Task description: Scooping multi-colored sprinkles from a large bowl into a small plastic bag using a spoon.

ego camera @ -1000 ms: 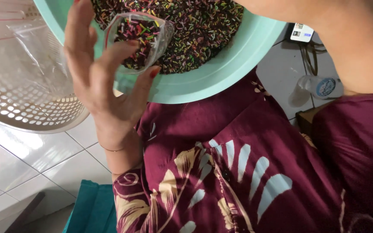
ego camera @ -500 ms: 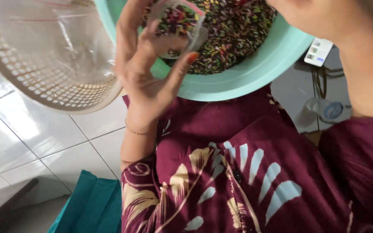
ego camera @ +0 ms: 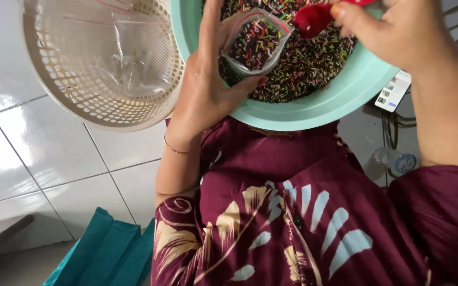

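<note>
1. Left hand (ego camera: 208,100) holds a small clear bag (ego camera: 255,45) open over the green basin (ego camera: 314,108), so spills fall back.
2. Right hand (ego camera: 393,32) grips a red scoop (ego camera: 314,18) at the bag's mouth, above the sprinkles (ego camera: 314,63).

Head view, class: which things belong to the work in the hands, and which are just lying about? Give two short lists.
In use:
left hand holding a small clear bag part filled with sprinkles
right hand holding a red scoop
mint bowl of coloured sprinkles

Lying about:
cream basket with clear plastic in it
teal cloth
phone
cables
</note>
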